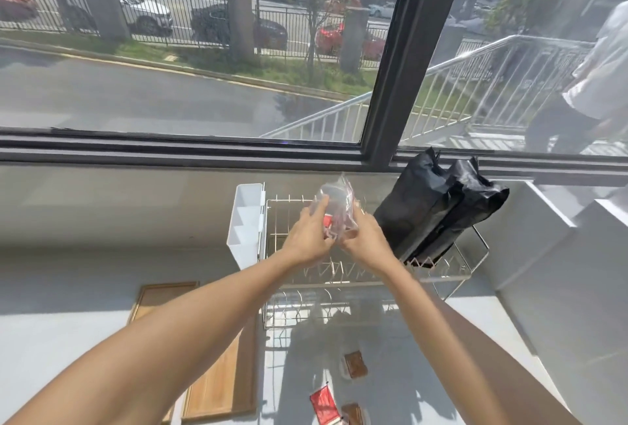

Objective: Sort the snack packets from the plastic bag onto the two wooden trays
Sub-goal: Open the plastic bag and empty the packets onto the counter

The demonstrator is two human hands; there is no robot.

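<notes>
Although the red packet (324, 403) lying on the counter carries some pale print, the lettering is too small and blurred to read, and no other writing can be made out. Both arms reach forward over a wire dish rack (367, 280), and the two hands meet around a clear plastic bag (336, 207) held up above it. The left hand (307, 237) grips the bag's left side with its fingers curled and its thumb pressed against the plastic; the right hand (365, 237) closes on the lower right side, fingers bunched tight on the film. Something red shows through the plastic between the hands.

On the pale grey counter (68, 322) nearer the person, two brown packets (355, 363) (353, 413) in clear wrap lie near the red one, all loose on the surface and apart from the trays. Two wooden trays (163, 299) (221, 387) sit to the left of the rack, partly hidden by the left forearm; the parts that show are bare. A white plastic holder (246, 224) hangs at the rack's left end, and black bags (438, 207) lean at its right end. Behind the counter a large window (390, 85) with a dark frame looks onto a paved lane, a fence, parked cars and a metal stair railing, in bright sun.
</notes>
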